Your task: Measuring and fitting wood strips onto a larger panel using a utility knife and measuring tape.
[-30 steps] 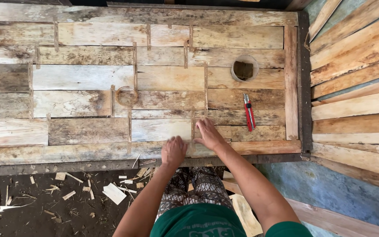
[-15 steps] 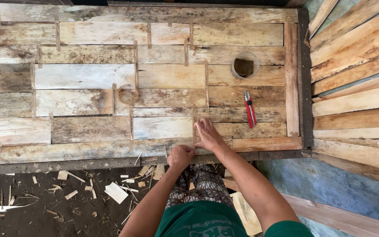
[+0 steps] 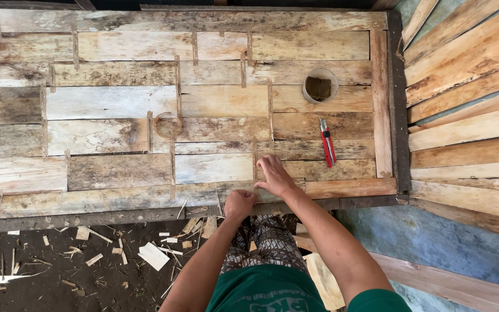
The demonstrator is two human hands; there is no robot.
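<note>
Setting: a workshop corner seen from above; a desk (image 3: 376,92) faced with a patchwork of pale and dark veneer strips fills the upper two thirds of the frame, over a dark dirt floor (image 3: 41,289) along the bottom left.

Nearest, bottom centre: green shirt and patterned trousers of the person, both forearms reaching up the frame.

Floor, lower left: scattered wood offcuts (image 3: 154,256) and splinters; a few lie just under the desk edge.

Left hand (image 3: 239,203): closed into a loose fist, knuckles up, at the near edge of the desk, centre of the frame. Whether it grips anything cannot be told.

Right hand (image 3: 274,175): just above and right of the left one, flat and palm down, fingers spread wide, pressing on a pale veneer strip (image 3: 215,167) in the second row from the near edge. It holds nothing.

Middle distance, right of centre: a red utility knife (image 3: 327,143) lying on the veneer, lengthwise up the frame, above and right of the right hand, apart from it.

Farther, upper right of the desk: a round hole (image 3: 320,86) cut through the surface, directly above the knife.

Centre left: a faint ring mark (image 3: 167,124) on the wood.

Right edge of the frame: a stack of long pale wood planks (image 3: 469,115), laid slantwise beside the desk; a blue-grey wall surface below them.
</note>
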